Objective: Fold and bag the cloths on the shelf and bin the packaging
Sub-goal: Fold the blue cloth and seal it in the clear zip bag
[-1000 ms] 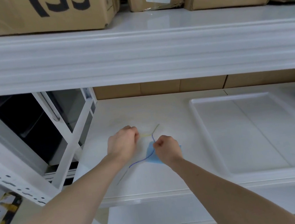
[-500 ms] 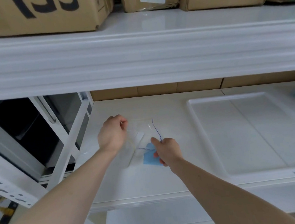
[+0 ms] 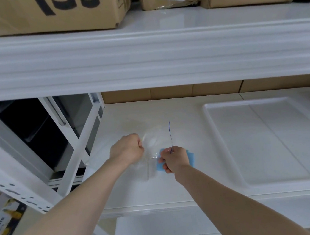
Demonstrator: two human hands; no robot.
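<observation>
Left hand [image 3: 127, 149] clenched on clear bag [image 3: 150, 147], now pulled wider open than second ago. Right hand [image 3: 174, 159] pinches folded blue cloth [image 3: 191, 157] at bag mouth, low on shelf [image 3: 178, 110]. Judgement: cloth about to go in; packaging still unbinned.

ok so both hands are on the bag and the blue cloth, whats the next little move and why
Probably slide the folded blue cloth leftward into the clear bag. The left hand grips the bag beside it, the right hand pinches the cloth, and the cloth looks still outside, lying on the shelf.
</observation>
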